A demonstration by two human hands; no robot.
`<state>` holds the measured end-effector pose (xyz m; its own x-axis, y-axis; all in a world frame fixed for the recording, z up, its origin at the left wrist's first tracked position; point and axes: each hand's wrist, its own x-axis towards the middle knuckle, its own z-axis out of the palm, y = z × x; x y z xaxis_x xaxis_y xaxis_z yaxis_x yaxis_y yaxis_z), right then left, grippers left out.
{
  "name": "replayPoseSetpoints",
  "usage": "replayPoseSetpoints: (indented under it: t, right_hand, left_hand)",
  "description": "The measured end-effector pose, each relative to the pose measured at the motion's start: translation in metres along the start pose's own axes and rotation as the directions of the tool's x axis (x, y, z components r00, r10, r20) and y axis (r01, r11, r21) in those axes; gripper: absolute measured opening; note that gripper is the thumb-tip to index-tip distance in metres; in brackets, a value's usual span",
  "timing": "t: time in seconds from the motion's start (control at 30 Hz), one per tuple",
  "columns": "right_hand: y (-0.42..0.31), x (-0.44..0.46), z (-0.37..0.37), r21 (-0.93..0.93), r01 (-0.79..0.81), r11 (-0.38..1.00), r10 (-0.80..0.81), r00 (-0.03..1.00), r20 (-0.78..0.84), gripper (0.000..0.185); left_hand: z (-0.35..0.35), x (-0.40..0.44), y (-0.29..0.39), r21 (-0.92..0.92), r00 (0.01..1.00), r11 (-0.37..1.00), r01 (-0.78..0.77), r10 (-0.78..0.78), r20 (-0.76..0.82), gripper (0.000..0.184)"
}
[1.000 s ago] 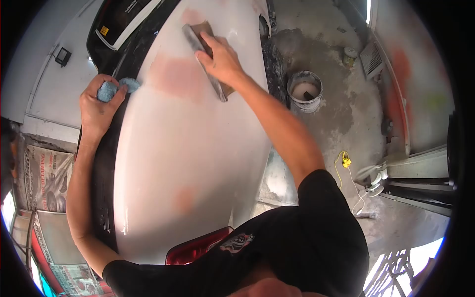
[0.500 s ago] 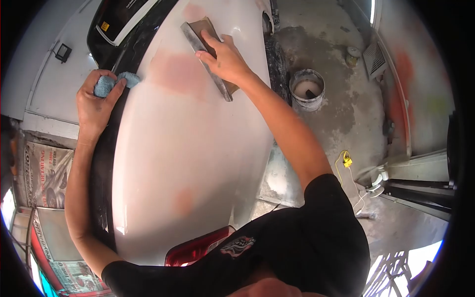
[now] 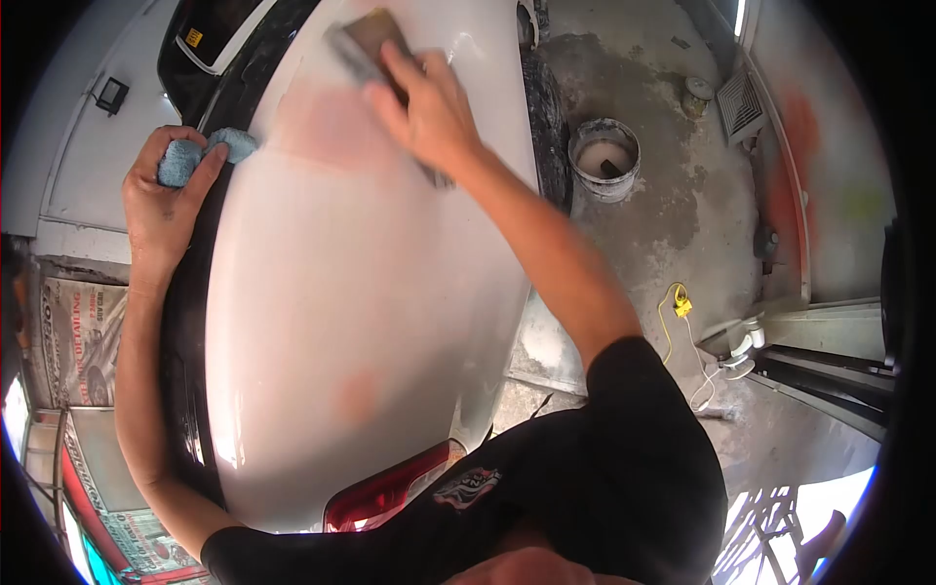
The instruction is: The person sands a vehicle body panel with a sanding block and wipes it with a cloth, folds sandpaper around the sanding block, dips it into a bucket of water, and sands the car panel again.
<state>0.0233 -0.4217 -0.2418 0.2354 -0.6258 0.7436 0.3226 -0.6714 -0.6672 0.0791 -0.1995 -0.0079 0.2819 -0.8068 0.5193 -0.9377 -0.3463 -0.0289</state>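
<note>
Your right hand [image 3: 434,112] grips a long block [image 3: 372,41] on the white panel [image 3: 292,253], above and right of the reddish patch [image 3: 327,122]. Sharper 0.5 s ago, the block is now smeared, suggesting a stroke underway; blur keeps me from telling whether its whole face touches. Your left hand [image 3: 161,200] clutches a blue cloth [image 3: 177,164] by the dark strip [image 3: 185,322] bordering the panel's left edge. Between your arms, the panel gives wide room toward you, ending near the red tail light [image 3: 380,495]. Beyond its right edge, a bucket [image 3: 604,185] stands on the floor [image 3: 653,244].
</note>
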Motion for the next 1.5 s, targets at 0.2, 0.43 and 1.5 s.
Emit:
replayPoseSetpoints:
  t: [0.2,0.43,1.5]
  right_hand:
    - [-0.033,-0.040,0.001,0.082,0.098,0.992,-0.091,0.993,-0.080,0.056]
    - [-0.003,0.018,0.015,0.164,-0.109,0.980,0.123,0.989,-0.082,0.050]
    - [-0.020,-0.091,-0.015,0.053,-0.017,0.998,0.020,0.998,-0.052,0.060]
  left_hand:
    - [0.000,0.002,-0.002,0.017,1.000,1.000,0.000,0.000,-0.012,0.018]
    - [-0.005,0.000,0.001,0.042,1.000,0.999,0.028,-0.028,0.003,0.020]
    - [-0.003,0.003,-0.001,0.024,0.999,0.998,0.050,-0.051,0.006,0.018]
